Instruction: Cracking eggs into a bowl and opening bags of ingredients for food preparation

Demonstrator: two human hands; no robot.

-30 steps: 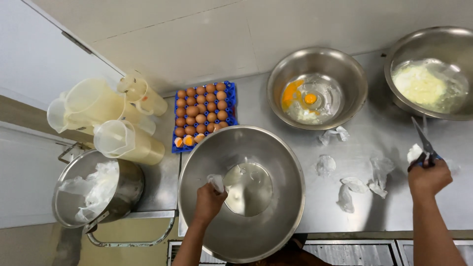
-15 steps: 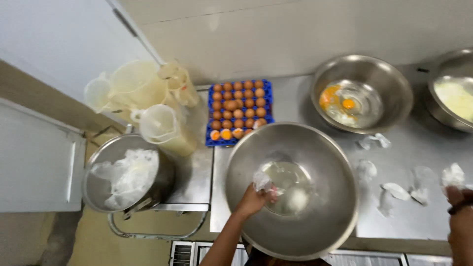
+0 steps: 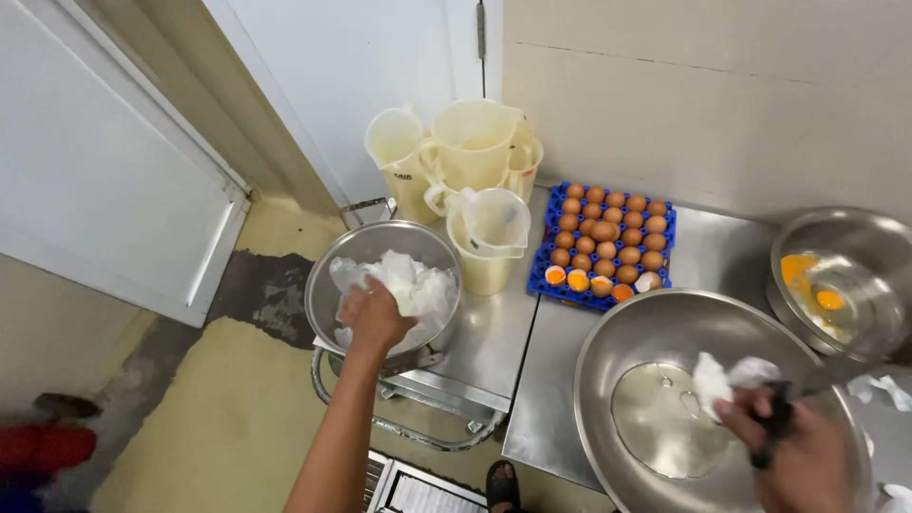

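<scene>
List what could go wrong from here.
The left hand reaches over the steel pot of white shells perched at the counter edge; a nudge might tip it. The right hand holds dark-handled scissors and a white shell over the large steel bowl; fragments could drop into the egg white.

1. Right hand [image 3: 807,456] blurred and cut by the near edge; whatever dark-handled tool it grips can't be made out.
2. Left hand [image 3: 373,318] covers part of the crumpled white bags [image 3: 408,285] in the pot [image 3: 328,285]; its fingers are hidden.
3. Far-right bowl [image 3: 845,237] cut by the right edge.
4. Red blurred shape [image 3: 47,446] at the near left, unidentifiable.
</scene>
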